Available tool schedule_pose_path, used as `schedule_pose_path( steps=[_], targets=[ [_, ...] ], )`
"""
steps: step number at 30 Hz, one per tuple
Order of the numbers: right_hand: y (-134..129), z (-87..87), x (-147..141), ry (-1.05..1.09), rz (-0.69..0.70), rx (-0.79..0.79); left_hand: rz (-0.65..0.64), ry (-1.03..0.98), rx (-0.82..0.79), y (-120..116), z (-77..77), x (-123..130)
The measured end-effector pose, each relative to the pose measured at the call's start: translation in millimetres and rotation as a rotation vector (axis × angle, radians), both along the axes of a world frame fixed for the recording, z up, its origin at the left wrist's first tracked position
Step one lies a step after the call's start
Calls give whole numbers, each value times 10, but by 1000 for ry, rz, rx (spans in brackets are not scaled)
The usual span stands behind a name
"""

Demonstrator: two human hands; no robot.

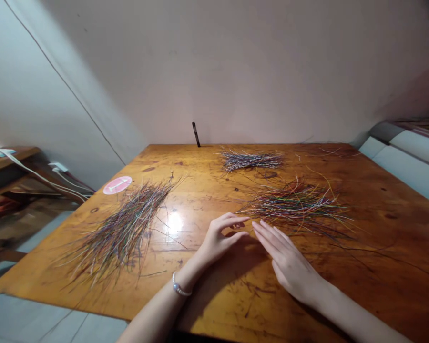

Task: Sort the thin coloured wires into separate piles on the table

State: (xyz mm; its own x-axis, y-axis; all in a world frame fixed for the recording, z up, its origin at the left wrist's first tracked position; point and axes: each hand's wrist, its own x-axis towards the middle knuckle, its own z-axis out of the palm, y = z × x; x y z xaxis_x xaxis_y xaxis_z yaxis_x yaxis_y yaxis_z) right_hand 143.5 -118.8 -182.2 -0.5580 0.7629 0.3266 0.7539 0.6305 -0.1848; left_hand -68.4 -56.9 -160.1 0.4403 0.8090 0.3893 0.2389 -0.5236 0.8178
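Note:
Near the middle of the wooden table, my left hand (223, 235) has its fingers and thumb apart, with nothing seen between them. My right hand (284, 255) is stretched out beside it, palm down, its fingertips close to those of my left hand. Just beyond both hands lies a loose pile of colourful thin wires (296, 202). A larger bundle of mixed wires (123, 228) spreads over the left side of the table. Farther back is a smaller bundle of bluish and white wires (252, 161).
A black marker (196, 135) stands upright at the back edge of the wooden table (214, 305). A round pink and white disc (117, 185) lies at the left edge. Stray wires (331, 152) lie back right. White cables (39, 176) hang at the left.

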Motion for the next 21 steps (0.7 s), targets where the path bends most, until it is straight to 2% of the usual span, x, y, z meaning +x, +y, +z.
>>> schedule_pose_path(
  steps=[6,10,17,21],
  targets=[
    [-18,-12,-34,-24,44,-19,-77,-100,-107,-20,-43,54],
    [-19,4,-42,-56,44,-19,-75,-138,-147,10,-21,26],
    [9,-36,-5,-68,-124,-30,67,-344,-357,109,59,-128],
    [14,-89,1,-79,-201,-61,218,-592,-458,177,60,-209]
  ],
)
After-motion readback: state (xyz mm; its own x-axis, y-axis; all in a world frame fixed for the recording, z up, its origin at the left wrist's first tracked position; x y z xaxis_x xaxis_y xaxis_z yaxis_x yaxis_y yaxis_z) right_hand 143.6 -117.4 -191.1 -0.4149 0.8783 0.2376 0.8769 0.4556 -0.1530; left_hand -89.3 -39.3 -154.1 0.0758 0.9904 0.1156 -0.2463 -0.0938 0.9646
